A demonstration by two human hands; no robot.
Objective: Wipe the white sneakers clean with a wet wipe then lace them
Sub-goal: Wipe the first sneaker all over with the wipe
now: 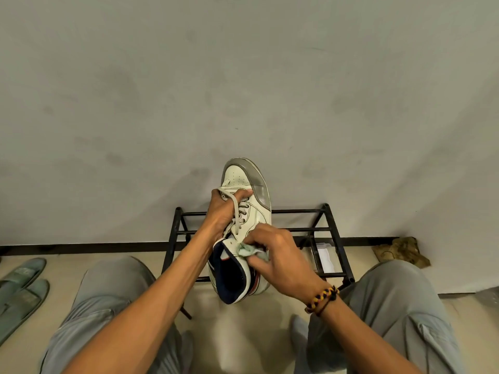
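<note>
Frame centre: white sneaker (249, 211) held up off the floor, toe pointing to the top of the frame, in front of a black shoe rack (318, 230). Left hand (224, 211) grips it across the laces, fingers wrapped over the tongue w/ thumb on top. Right hand (278, 257) pinches a crumpled wet wipe (251, 251) against the collar. Grey slippers (21, 287) lie lower left.

No lettering, brand, number or sign can be read anywhere here. The sneaker (249, 211) I hold shows only plain panels and stitching, and the white sheet (325, 256) on the black rack (334, 238) is too small and blurred for me to read.
</note>
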